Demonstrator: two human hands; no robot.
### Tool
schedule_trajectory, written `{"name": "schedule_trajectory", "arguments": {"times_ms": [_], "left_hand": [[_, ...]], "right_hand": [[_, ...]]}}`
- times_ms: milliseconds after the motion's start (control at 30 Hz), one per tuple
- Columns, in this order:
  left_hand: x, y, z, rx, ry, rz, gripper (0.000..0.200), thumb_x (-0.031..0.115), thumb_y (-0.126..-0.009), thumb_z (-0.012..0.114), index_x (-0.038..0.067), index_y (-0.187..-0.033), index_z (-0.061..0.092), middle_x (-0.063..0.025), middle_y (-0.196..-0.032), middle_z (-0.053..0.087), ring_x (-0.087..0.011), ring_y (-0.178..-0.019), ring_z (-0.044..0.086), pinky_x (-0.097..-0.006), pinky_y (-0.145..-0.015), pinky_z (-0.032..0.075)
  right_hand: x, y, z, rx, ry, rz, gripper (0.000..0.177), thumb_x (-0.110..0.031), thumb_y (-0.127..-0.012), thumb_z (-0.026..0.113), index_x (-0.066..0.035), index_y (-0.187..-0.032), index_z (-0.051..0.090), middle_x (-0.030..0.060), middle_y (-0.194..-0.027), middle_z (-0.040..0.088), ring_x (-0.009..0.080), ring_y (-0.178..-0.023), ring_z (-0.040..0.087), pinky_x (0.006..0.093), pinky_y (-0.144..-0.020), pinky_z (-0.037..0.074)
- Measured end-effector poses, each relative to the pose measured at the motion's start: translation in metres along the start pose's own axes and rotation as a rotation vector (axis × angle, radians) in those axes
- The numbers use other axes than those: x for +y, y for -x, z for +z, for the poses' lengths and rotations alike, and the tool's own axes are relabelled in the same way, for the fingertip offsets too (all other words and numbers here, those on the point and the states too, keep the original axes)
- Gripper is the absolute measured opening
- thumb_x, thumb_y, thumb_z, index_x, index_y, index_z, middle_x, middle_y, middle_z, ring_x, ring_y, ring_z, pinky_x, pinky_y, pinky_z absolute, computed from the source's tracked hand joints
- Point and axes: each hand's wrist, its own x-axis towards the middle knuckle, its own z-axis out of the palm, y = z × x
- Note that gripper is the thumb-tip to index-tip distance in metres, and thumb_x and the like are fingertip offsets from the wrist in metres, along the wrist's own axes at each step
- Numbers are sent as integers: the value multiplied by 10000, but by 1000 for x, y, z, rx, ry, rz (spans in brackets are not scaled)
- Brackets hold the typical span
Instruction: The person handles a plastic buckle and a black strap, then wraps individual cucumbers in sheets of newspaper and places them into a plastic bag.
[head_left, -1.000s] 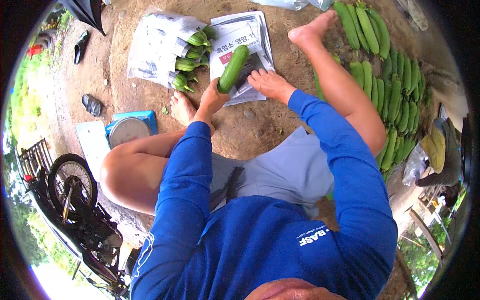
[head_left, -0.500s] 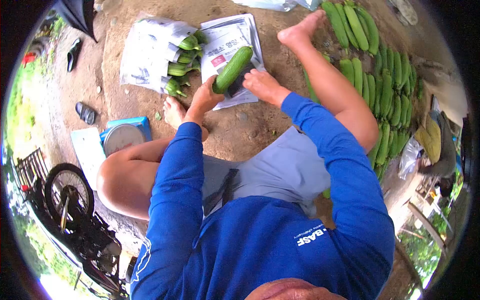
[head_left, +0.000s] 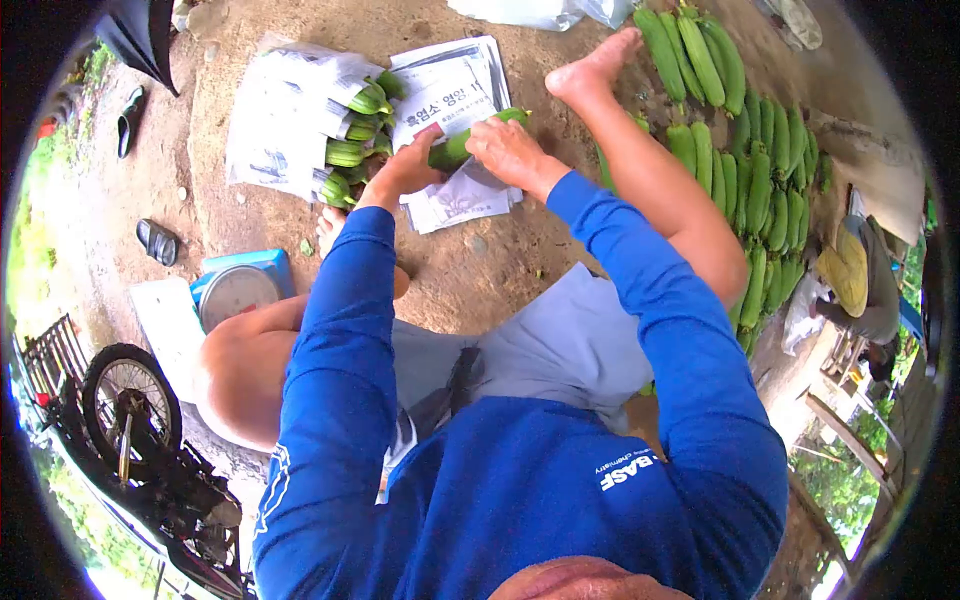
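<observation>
A long green gourd (head_left: pixel 450 152) lies slantwise over a stack of printed newspaper sheets (head_left: pixel 455 85) on the ground. My left hand (head_left: pixel 408 168) has its fingers closed at the gourd's near-left end. Bent over the gourd's middle, my right hand (head_left: pixel 508 152) grips it from above, and the green tip shows past the knuckles. Whether those fingers also pinch some paper is hidden. Just left of my left hand lies a bundle of paper-wrapped gourds (head_left: pixel 290 120), their green ends sticking out to the right.
Rows of green gourds (head_left: pixel 735 180) cover the ground at right, beyond my bare leg. A blue dial scale (head_left: pixel 240 290) stands by my left knee. A motorcycle (head_left: pixel 140 420) is at lower left; a sandal (head_left: pixel 157 242) lies above the scale. Another person (head_left: pixel 870 290) is at far right.
The gourd has turned from steep to flatter across the paper. My right hand has moved from the sheet's dark printed part onto the gourd. My left hand has shifted slightly left.
</observation>
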Motion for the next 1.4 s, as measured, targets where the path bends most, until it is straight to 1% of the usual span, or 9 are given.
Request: {"name": "schedule_trajectory", "arguments": {"times_ms": [200, 400, 533, 700, 800, 1000, 1067, 1167, 1400], "left_hand": [[7, -12, -3, 93, 426, -132, 435, 311, -888, 671, 7, -1200, 659, -187, -1170, 693, -279, -1119, 641, -380, -968, 477], [41, 3, -14, 326, -40, -267, 278, 341, -898, 675, 105, -1035, 732, -212, -1037, 704, -353, -1062, 653, -451, -908, 498], [53, -3, -1, 633, -542, 24, 267, 235, -905, 623, 132, -1148, 662, -111, -981, 705, -324, -949, 681, -502, -864, 491], [60, 20, 16, 493, -644, 42, 758, 120, -805, 614, 126, -1511, 338, -145, -1229, 635, -301, -1227, 580, -687, -1096, 272], [60, 29, 13, 520, -713, 149, 834, 214, -806, 697, 118, -1532, 299, -116, -1212, 621, -282, -1238, 555, -653, -1141, 215], [116, 48, 8, 397, -346, 471, 606, 290, -746, 802, 82, -1237, 514, -139, -1003, 677, -350, -1012, 663, -482, -1036, 418], [143, 65, 1, 245, -147, 222, 606, 291, -751, 813, 51, -1224, 519, -159, -1011, 682, -341, -988, 673, -435, -960, 473], [137, 71, 12, 310, 452, 143, 555, 213, -776, 791, -12, -1219, 543, -115, -1062, 684, -223, -957, 647, -344, -864, 511], [126, 74, 1, 109, 1182, 182, 370, 104, -765, 650, 49, -1127, 600, -31, -942, 661, -153, -832, 609, -309, -772, 512]], "right_hand": [[21, -51, 20, -132, -53, 112, 168, -167, -909, 541, -132, -983, 687, 73, -1012, 666, 297, -1019, 638, 536, -843, 476], [7, -53, 19, 73, 142, -41, 194, -206, -906, 549, -119, -1028, 671, 55, -1046, 626, 260, -1070, 592, 552, -934, 417], [1, -32, 45, 184, 138, -17, 251, -195, -936, 491, -117, -1080, 680, 71, -1050, 618, 261, -1093, 582, 572, -980, 398], [7, -61, 49, -122, -23, 108, 252, -181, -905, 525, -64, -1060, 684, 115, -1154, 661, 301, -1121, 608, 601, -955, 431], [5, -77, -14, -715, -516, 141, 560, -336, -732, 693, -20, -1191, 643, 196, -1196, 678, 366, -1022, 667, 495, -830, 529], [28, -43, -88, -971, -688, 167, 618, -458, -875, 622, -46, -1336, 601, 185, -1338, 617, 291, -1204, 592, 384, -1049, 430], [76, -20, -88, -547, -827, -101, 390, -286, -1026, 487, -49, -1301, 629, 130, -1294, 644, 293, -1227, 581, 384, -1081, 416], [81, -12, -165, -191, -1380, 828, 710, -547, -971, 546, -8, -1427, 469, 175, -1404, 546, 237, -1267, 543, 364, -1019, 422], [-1, 24, -94, -217, -964, 350, 933, -625, -925, 598, 62, -1500, 337, 225, -1368, 547, 277, -1339, 482, 353, -1095, 379]]}}
